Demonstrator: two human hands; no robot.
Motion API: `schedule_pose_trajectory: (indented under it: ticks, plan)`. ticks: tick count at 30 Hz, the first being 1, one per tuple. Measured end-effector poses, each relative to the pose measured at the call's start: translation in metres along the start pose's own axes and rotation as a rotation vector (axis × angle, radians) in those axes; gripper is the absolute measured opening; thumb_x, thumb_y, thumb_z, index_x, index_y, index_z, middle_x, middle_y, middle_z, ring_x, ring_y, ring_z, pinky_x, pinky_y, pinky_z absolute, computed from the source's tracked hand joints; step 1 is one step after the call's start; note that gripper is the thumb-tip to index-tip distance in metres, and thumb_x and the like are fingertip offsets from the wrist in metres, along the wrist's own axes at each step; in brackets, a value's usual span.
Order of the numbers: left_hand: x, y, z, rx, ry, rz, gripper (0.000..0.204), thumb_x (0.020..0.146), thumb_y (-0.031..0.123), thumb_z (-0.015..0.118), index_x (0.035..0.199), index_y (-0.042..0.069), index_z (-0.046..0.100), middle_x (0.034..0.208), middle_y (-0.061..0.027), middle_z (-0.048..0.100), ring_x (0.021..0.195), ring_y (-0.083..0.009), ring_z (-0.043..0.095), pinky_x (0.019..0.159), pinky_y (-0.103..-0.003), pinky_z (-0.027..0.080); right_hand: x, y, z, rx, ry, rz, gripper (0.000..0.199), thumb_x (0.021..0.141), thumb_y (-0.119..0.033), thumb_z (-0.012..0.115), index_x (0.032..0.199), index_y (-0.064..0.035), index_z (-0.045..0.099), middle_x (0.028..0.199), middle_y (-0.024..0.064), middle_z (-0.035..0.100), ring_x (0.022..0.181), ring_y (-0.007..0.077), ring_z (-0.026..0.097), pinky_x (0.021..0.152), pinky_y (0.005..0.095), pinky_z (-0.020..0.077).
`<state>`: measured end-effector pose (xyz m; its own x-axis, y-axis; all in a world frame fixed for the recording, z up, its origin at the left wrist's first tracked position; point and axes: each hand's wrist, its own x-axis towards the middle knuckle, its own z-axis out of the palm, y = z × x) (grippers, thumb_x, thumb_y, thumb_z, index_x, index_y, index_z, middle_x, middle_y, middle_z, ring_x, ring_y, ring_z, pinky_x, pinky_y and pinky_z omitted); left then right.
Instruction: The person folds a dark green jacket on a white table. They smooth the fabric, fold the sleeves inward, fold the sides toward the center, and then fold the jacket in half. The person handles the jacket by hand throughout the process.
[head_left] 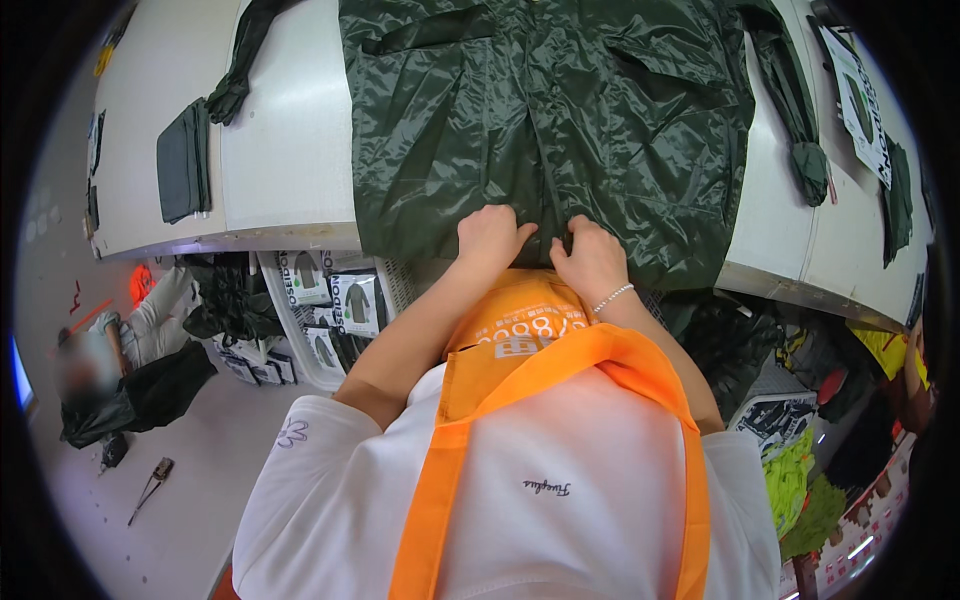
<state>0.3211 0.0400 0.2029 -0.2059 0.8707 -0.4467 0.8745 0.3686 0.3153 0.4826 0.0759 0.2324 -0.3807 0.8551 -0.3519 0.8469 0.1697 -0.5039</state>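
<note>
A shiny dark green rain jacket [620, 140] lies spread over the white table, its front facing up and its lower hem hanging at the near edge. The sleeves stretch out to both sides. My left hand [492, 236] is closed on the jacket's hem, left of the front opening. Just across the opening, my right hand [592, 256], with a beaded bracelet at the wrist, grips the hem on the other side. Both thumbs point toward each other. The fabric inside the fingers is mostly hidden.
A folded dark green garment [184, 165] lies on the white table [285, 150] to the left. Printed packaging [855, 105] is at the right. Under the table edge stands a white basket [300, 335] of packaged garments. Another person [150, 310] sits at far left near pliers-like tool [152, 488].
</note>
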Motion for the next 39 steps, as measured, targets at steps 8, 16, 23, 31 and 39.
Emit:
schedule_pose_trajectory:
  ticks: [8,16,23,31,39]
  plan:
    - [0.005,-0.015,-0.004,-0.656,-0.32,-0.083,0.03,0.086,0.024,0.066,0.071,-0.002,0.062,0.062,-0.0079,0.064,0.059,-0.0151,0.063,0.055,-0.027,0.049,-0.004,-0.001,0.025,0.198,-0.049,-0.196,0.018,0.084,-0.014,0.059,0.075,0.0006,0.06,0.074,0.0208,0.063,0.073,0.0398,0.062,0.067,0.0464,0.0504]
    - [-0.004,-0.019,0.005,-0.835,-0.299,-0.052,0.03,0.091,0.02,0.06,0.07,-0.001,0.059,0.061,-0.0046,0.061,0.055,-0.0091,0.057,0.053,-0.024,0.046,-0.002,-0.005,0.024,0.372,-0.137,-0.123,0.022,0.08,-0.02,0.065,0.074,-0.0001,0.062,0.072,0.0182,0.064,0.069,0.0364,0.062,0.063,0.0436,0.0503]
    - [-0.011,-0.029,0.014,-1.046,-0.274,0.061,0.03,0.096,0.026,0.048,0.083,0.001,0.056,0.074,-0.0082,0.062,0.058,-0.013,0.059,0.056,-0.024,0.047,0.007,0.002,0.034,0.384,-0.157,-0.125,0.023,0.076,-0.023,0.071,0.076,-0.002,0.061,0.069,0.0147,0.063,0.065,0.0321,0.063,0.06,0.0391,0.0495]
    - [-0.014,0.02,0.0,-0.23,0.338,0.126,0.02,0.09,0.029,0.058,0.093,0.01,0.054,0.066,-0.0115,0.062,0.059,-0.0346,0.06,0.054,-0.045,0.045,0.017,0.005,0.026,0.564,-0.213,-0.098,0.023,0.079,-0.025,0.058,0.082,-0.0042,0.067,0.082,0.0205,0.065,0.081,0.0391,0.062,0.073,0.046,0.0495]
    - [0.015,0.008,0.004,0.146,0.267,0.226,0.063,0.09,0.03,0.054,0.146,0.014,0.029,0.152,-0.011,0.024,0.141,-0.0342,0.018,0.11,-0.055,0.016,0.08,0.108,-0.125,0.131,0.156,-0.46,0.032,0.091,-0.029,0.049,0.076,-0.0061,0.067,0.08,0.0186,0.065,0.073,0.0342,0.065,0.07,0.0449,0.0503]
